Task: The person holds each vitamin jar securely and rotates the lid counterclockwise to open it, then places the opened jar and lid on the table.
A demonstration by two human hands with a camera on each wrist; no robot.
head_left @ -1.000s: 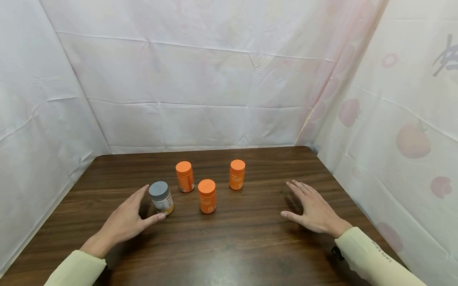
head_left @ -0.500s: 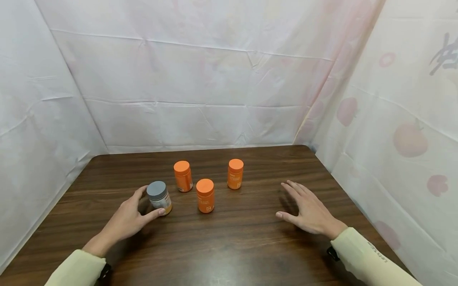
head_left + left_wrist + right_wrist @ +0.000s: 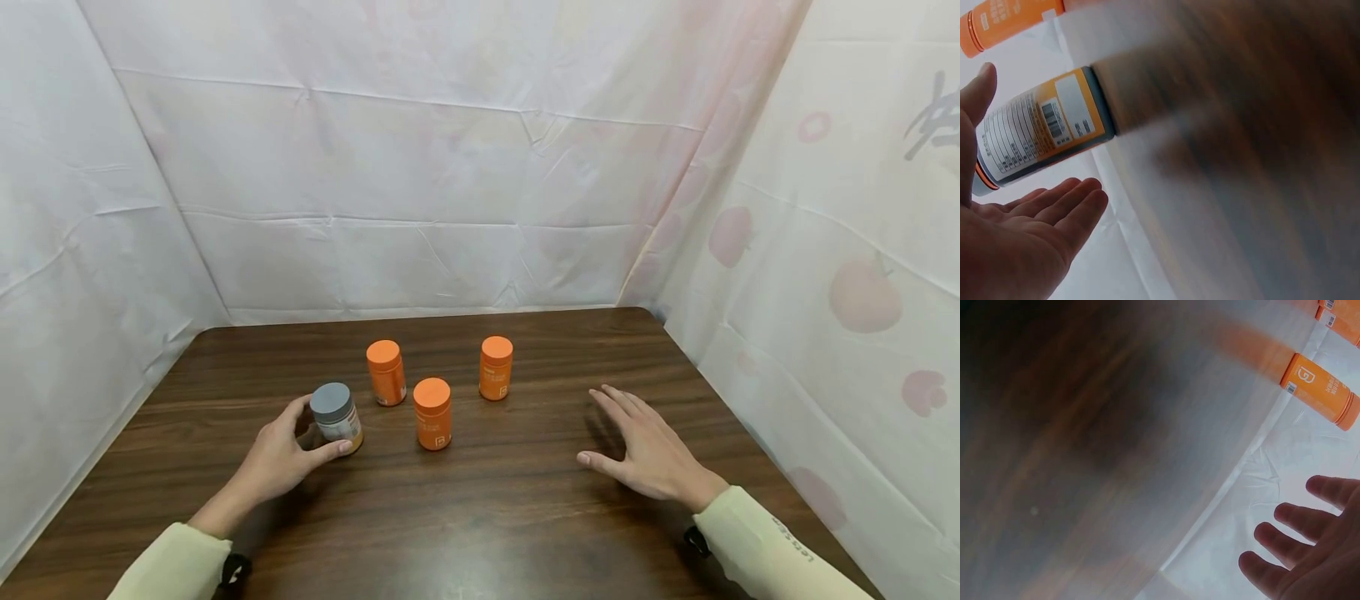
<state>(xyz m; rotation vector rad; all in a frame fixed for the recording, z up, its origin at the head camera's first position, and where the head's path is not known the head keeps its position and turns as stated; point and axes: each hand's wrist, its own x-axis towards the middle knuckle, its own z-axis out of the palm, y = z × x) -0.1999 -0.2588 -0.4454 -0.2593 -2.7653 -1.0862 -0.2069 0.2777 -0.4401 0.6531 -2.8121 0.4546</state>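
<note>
A jar with a grey lid point(image 3: 332, 403) and a white and orange label stands upright at the left of the table. My left hand point(image 3: 276, 460) is spread around its left side, with the thumb over its lower front and the fingers behind. In the left wrist view, the jar point(image 3: 1041, 128) lies between thumb and fairly straight fingers, and a gap shows on the finger side. Far to the right, my right hand point(image 3: 651, 450) hovers low over the table with fingers spread and nothing in it.
Three orange bottles stand upright on the dark wooden table point(image 3: 480, 517): one front centre point(image 3: 432, 417), one behind it to the left point(image 3: 387, 375), one to the right point(image 3: 496, 371). White printed curtains point(image 3: 420, 167) enclose the table at the back and sides.
My left hand has moved slightly right, closer around the grey-lidded jar, and its thumb now overlaps the jar's lower front. My right hand has shifted slightly left. The bottles stay put.
</note>
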